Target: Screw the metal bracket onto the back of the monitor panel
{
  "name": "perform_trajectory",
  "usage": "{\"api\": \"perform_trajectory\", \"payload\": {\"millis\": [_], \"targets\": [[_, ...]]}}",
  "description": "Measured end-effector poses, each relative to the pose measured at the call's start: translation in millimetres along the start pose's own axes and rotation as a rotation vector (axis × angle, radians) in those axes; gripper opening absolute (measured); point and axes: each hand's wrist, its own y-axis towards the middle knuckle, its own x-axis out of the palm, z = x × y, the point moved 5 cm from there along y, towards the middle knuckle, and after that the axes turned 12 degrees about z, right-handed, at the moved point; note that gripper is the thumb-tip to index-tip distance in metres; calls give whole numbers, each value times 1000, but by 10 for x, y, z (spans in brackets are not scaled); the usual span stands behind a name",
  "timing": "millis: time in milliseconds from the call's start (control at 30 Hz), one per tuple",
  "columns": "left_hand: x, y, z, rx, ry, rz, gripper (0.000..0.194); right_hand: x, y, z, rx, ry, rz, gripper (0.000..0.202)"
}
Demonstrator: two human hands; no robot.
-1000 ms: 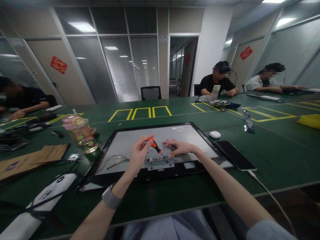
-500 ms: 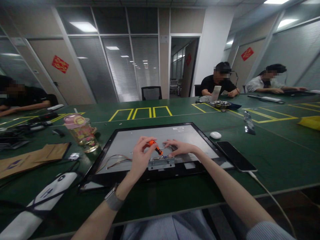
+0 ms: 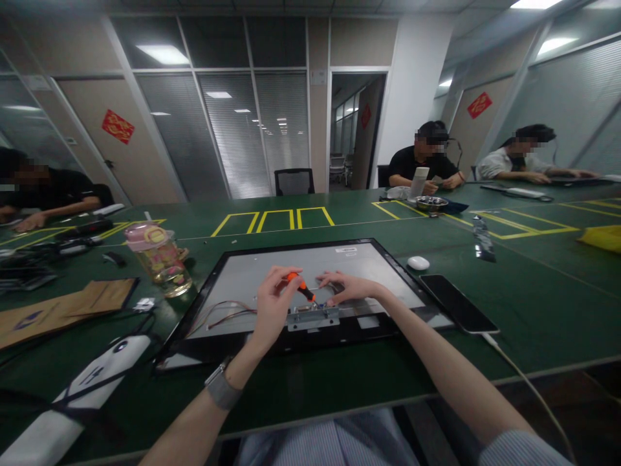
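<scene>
An orange and black screwdriver is in my left hand, my fingers closed round its handle. Its tip points down and right toward the small parts on a silver metal bracket. Beside that tip, my right hand has its fingers curved and apart, the thumb close to a small blue part at the bracket. Whether the right fingertips touch anything is hard to see. Under both hands lies a flat display panel with a grey back and black frame. Thin coloured wires run across its left side.
Right of the panel are a phone on a white cable and a white earbud case. To the left stand a pink-lidded bottle, brown paper packaging and a white power strip. Several people sit farther along the green table.
My left hand and the screwdriver handle have shifted very slightly left. My right hand and the panel look unmoved.
</scene>
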Motion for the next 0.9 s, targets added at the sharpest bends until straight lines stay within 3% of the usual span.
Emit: {"api": "perform_trajectory", "payload": {"millis": [167, 433, 700, 800, 900], "targets": [[-16, 9, 15, 31, 41, 29, 16, -5, -6, -16, 21, -3, 3, 67], [53, -30, 73, -76, -97, -150, 27, -8, -16, -37, 20, 22, 0, 70], [2, -12, 55, 14, 4, -4, 19, -2, -4, 6, 24, 3, -2, 67], [4, -24, 101, 49, 36, -37, 23, -3, -2, 17, 19, 3, 4, 67], [32, -40, 103, -2, -39, -106, 28, -1, -3, 12, 8, 6, 6, 68]]}}
